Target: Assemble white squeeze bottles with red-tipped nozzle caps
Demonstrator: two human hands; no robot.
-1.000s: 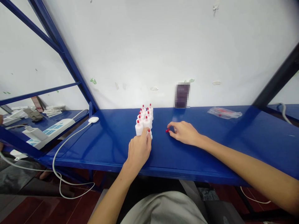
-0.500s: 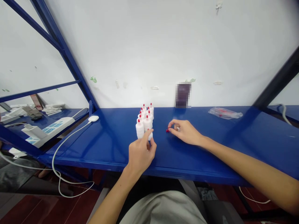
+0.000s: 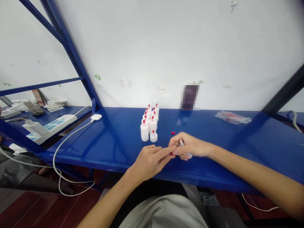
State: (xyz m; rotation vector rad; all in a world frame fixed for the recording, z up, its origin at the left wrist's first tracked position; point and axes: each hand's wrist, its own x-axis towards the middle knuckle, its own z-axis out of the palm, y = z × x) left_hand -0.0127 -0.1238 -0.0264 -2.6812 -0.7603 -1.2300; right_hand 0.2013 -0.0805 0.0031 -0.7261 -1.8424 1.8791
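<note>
My left hand reaches across to my right, its thumb and fingertips pinched on a small red cap. My right hand is closed round a small white squeeze bottle, whose bare nozzle pokes up between the fingers; its fingertips also touch the red cap. Most of that bottle is hidden by the palm. Just beyond my hands lie loose red caps. To the left, a short white bottle with a red tip stands in front of two rows of white bottles with red caps.
A clear plastic bag with red bits inside lies at the right rear of the blue table. A pixelated dark panel leans against the wall. At the left are a white charger puck, its cable and a power strip.
My left hand has left the short bottle and moved right to meet my right hand. My right hand has come nearer with the bottle and a red cap picked off the table.
</note>
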